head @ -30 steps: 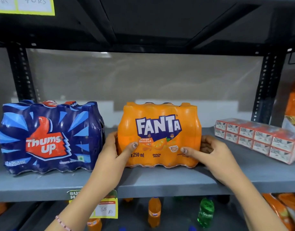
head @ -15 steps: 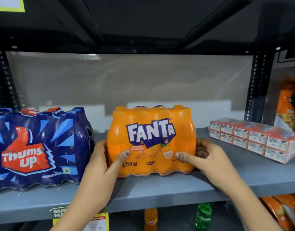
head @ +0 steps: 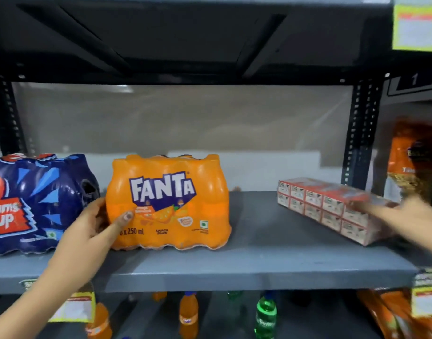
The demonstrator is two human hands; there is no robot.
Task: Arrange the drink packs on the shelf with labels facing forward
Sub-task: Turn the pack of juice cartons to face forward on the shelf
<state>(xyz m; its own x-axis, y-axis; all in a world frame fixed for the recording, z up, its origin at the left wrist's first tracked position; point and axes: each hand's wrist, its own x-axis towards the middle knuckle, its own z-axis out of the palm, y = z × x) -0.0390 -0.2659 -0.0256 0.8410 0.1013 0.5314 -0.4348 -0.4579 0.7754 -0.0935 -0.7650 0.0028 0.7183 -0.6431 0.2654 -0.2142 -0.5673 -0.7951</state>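
Observation:
An orange Fanta pack (head: 171, 201) stands on the grey shelf (head: 259, 260) with its label facing me. My left hand (head: 97, 226) grips its left end, thumb on the front. To its left stands a blue Thums Up pack (head: 34, 204), label forward, close beside the Fanta pack. A red and white carton pack (head: 320, 204) lies at an angle on the right of the shelf. My right hand (head: 400, 216) is blurred, fingers spread over the carton pack's near end; whether it touches the pack I cannot tell.
Black slotted uprights (head: 359, 133) frame the bay and a dark shelf hangs overhead. Orange snack bags (head: 415, 162) stand in the bay to the right. Loose orange and green bottles (head: 265, 314) and price tags (head: 427, 292) sit below the shelf edge.
My right hand let go of the Fanta pack's right end and swung right to the carton pack. My left hand stays on the Fanta pack. The view shifted right.

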